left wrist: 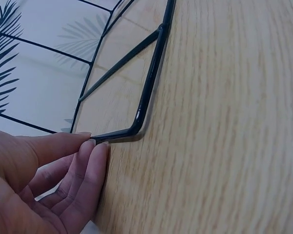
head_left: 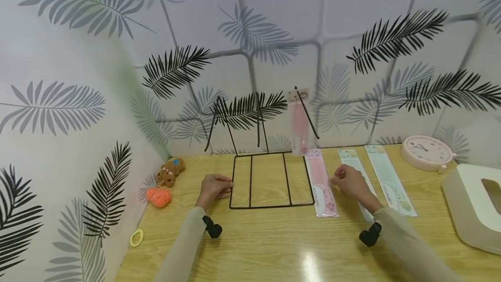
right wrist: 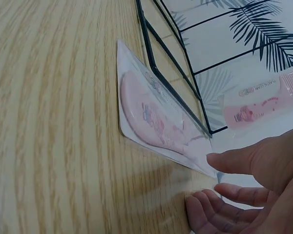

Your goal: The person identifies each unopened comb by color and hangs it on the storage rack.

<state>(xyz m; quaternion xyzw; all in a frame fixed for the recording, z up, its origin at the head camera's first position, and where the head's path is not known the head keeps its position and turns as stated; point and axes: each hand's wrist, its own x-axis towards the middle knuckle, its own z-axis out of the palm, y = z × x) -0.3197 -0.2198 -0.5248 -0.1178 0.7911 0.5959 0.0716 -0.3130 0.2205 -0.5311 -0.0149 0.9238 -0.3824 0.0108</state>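
Nearest you, bare wood-grain tabletop. Beyond it, your left hand pinches the left bar of a black wire display rack between thumb and fingers, probably to steady it; the rack's base lies flat at mid-table. Your right hand has thumb and fingers apart around nothing, the thumb at the right edge of a clear-packaged pink plastic comb; whether it touches is unclear. That comb lies flat along the rack's right side, within easy reach. Farther right, two mint-green packaged combs lie side by side, seemingly spread so each can be lifted separately. At the back, a second pink packaged comb hangs upright from the rack's right arm, before a leaf-patterned wall.
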